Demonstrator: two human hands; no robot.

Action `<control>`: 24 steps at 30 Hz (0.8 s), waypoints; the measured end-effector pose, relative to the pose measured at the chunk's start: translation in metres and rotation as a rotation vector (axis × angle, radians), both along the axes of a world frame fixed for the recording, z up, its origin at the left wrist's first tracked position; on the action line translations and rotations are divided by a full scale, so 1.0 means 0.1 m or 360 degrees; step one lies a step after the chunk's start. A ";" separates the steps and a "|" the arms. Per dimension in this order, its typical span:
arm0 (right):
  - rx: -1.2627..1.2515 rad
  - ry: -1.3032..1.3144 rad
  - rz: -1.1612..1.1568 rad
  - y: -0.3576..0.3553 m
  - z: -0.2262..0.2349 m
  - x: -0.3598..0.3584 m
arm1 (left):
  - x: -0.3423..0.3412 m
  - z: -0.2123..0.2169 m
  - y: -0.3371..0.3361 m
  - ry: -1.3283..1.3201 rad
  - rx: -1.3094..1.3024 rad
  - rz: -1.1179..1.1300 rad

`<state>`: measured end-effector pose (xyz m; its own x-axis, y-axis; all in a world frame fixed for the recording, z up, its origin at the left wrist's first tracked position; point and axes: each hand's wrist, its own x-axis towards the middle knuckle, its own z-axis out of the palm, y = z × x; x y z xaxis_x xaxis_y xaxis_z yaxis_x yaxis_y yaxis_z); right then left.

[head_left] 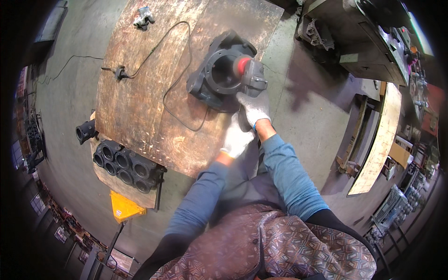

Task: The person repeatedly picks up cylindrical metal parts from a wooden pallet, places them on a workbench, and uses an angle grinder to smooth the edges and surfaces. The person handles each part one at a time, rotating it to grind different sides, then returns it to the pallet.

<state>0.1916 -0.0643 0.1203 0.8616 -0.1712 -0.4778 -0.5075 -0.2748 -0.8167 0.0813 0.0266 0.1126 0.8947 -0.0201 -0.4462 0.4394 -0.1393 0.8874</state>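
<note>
The grinder's (249, 74) body is mostly hidden under the right hand (254, 106), and its rear handle is covered by the left hand (237, 140). Part of the dark casting (214, 77) lies behind the red disc (242, 65). Machinery (373, 42) at upper right darkens toward the rim, its details too murky to tell.

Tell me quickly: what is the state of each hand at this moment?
Left hand: closed on the rear handle of the grey angle grinder with a red disc.
Right hand: closed on the grinder body, beside the dark cast-metal housing.
</note>
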 end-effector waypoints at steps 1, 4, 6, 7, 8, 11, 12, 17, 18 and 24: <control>0.0009 0.0035 -0.0016 0.01 0.00 0.02 | 0.02 0.01 0.01 -0.0009 -0.0057 0.0022; -0.0094 0.0026 0.0062 0.04 0.05 0.10 | 0.09 0.00 0.02 -0.0021 -0.0037 0.0042; -0.0082 0.0082 0.0061 0.06 0.10 0.16 | 0.12 -0.03 0.01 -0.0059 0.0069 0.0016; -0.0071 0.0060 0.0070 0.07 0.13 0.18 | 0.13 -0.04 0.01 -0.0072 0.0122 0.0002; -0.0059 0.0041 0.0082 0.08 0.16 0.21 | 0.14 -0.05 0.00 -0.0123 0.0122 -0.0003; -0.0116 0.0152 0.0102 0.13 0.28 0.26 | 0.14 -0.08 0.02 -0.0172 0.0148 -0.0009; -0.0118 0.0097 0.0112 0.16 0.32 0.27 | 0.13 -0.08 0.02 -0.0153 0.0170 -0.0008; -0.0229 0.0155 0.0145 0.26 0.54 0.30 | 0.15 -0.03 0.06 -0.0131 0.0086 0.0069; -0.0235 0.0155 0.0149 0.28 0.57 0.30 | 0.17 -0.01 0.06 -0.0083 0.0112 0.0080; -0.0202 0.0085 0.0225 0.39 0.65 0.27 | 0.22 0.19 0.11 -0.0177 0.0175 0.0076</control>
<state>0.2188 -0.0249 0.1849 0.8555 -0.1122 -0.5055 -0.4980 -0.4455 -0.7439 0.1029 0.0379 0.1315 0.9375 0.0672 -0.3413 0.3476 -0.2193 0.9116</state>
